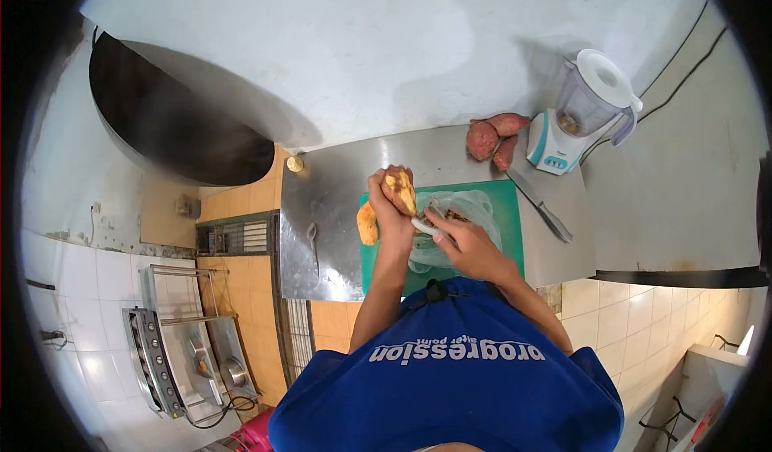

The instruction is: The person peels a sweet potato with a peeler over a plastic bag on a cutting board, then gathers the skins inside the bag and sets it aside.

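Note:
My left hand (388,203) grips a partly peeled sweet potato (400,189), yellow flesh showing, held above the green cutting board (508,211). My right hand (466,245) holds a white-handled peeler (425,227) against the sweet potato's lower end. A fully peeled orange sweet potato (367,223) lies at the board's left edge. Under my hands a clear plastic bag (470,211) holds peelings. Three unpeeled reddish sweet potatoes (492,138) lie at the far side of the steel table.
A large knife (540,205) lies on the steel table (322,227) right of the board. A white and teal blender (583,114) stands at the far right. A big dark wok (169,122) sits at left. A stove stands lower left.

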{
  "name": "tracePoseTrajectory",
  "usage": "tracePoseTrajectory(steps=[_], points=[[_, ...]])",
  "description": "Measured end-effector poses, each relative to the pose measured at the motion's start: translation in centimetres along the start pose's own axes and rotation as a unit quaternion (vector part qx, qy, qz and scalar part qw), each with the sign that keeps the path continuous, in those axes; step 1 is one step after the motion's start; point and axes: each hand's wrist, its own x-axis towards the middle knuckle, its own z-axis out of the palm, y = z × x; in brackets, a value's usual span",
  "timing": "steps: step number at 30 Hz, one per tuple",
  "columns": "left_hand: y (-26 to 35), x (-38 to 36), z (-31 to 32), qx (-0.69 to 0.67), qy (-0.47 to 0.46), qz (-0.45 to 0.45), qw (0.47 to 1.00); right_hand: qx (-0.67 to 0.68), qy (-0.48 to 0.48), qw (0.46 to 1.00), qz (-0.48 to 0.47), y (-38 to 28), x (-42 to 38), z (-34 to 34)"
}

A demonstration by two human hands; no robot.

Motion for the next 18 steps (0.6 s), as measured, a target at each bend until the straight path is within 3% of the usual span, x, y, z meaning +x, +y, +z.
tracePoseTrajectory(steps=[7,13,16,18], points=[[0.7,0.2,0.3,0.009,0.013,-0.003,1.000,0.104,0.049,0.992,0.043,-1.7,1.1,-2.0],[-0.9,-0.7,0.3,0.048,-0.015,-0.022,0.998,0.088,0.072,0.993,-0.016,-1.0,1.8,-1.2],[-0.1,0.7,-0.2,0.030,-0.027,0.000,0.999,0.015,-0.003,0.999,0.030,-0.2,0.1,-0.4],[0.8,1.1,0.5,0.016,-0.022,0.000,1.000,0.019,0.000,1.000,-0.022,0.8,-0.5,0.9]])
